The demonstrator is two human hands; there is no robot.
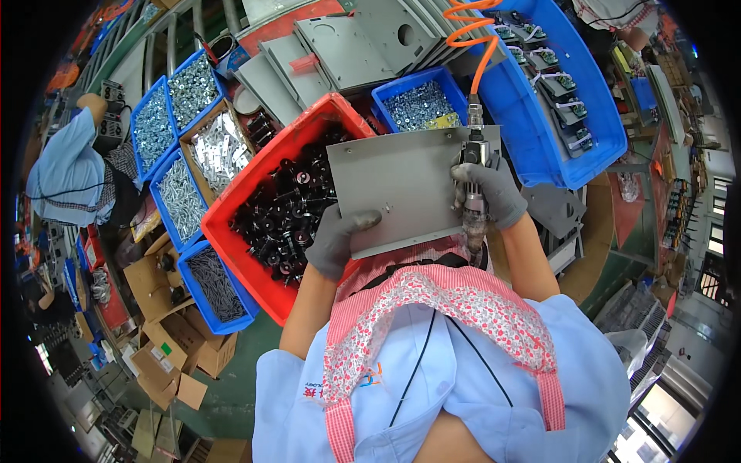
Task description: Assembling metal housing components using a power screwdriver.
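A flat grey sheet-metal panel [395, 185] with a narrow bent edge is held in front of my apron. My left hand [340, 241], in a dark grey glove, grips its lower left corner, thumb on the upper face. My gloved right hand [498, 191] is wrapped round an air screwdriver [474, 207] at the panel's right side. The driver's tip points down toward me; whether it touches the panel I cannot tell. An orange coiled air hose [480, 73] runs up from the tool. Just left of the panel, a red bin [222, 224] holds many small black parts [289, 204].
Blue bins of screws and nuts [158, 127] stand at the left, beside a box of silvery brackets [220, 150]. Grey metal panels [347, 50] are stacked behind. A small blue bin [380, 96] and a long blue bin [552, 158] with circuit boards are at the right. Another person [69, 170] works far left.
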